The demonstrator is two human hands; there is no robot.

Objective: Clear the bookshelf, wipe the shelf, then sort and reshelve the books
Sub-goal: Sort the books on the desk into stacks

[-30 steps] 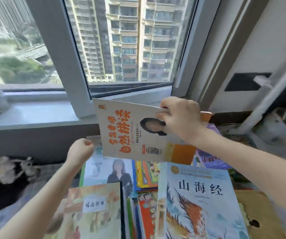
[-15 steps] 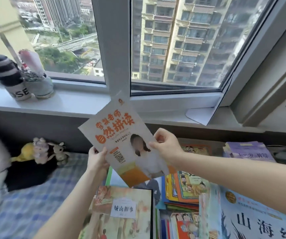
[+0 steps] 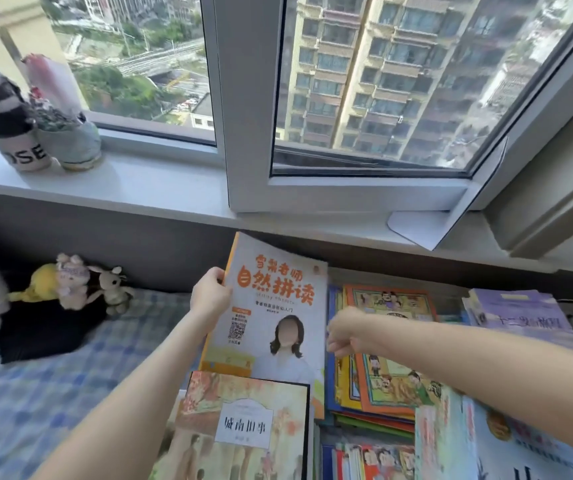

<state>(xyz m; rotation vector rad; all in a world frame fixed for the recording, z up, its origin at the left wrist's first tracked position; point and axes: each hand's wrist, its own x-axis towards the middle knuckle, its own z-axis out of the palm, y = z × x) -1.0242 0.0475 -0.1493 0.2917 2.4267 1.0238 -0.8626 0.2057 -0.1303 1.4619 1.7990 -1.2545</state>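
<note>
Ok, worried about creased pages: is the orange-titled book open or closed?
Closed. The orange-titled book shows only its front cover, no pages spread, with the left hand gripping its left edge.

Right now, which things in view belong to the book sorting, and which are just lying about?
Job: orange-titled book, gripped by the left hand; right hand beside it; painted-cover book; comic stack; purple book.
Lying about: plush toys; striped container and plant pot on the windowsill; checked bedding.

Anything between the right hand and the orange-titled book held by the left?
Nothing visible: the right hand hangs just off the right edge of the book; the left hand grips its left edge.
</note>
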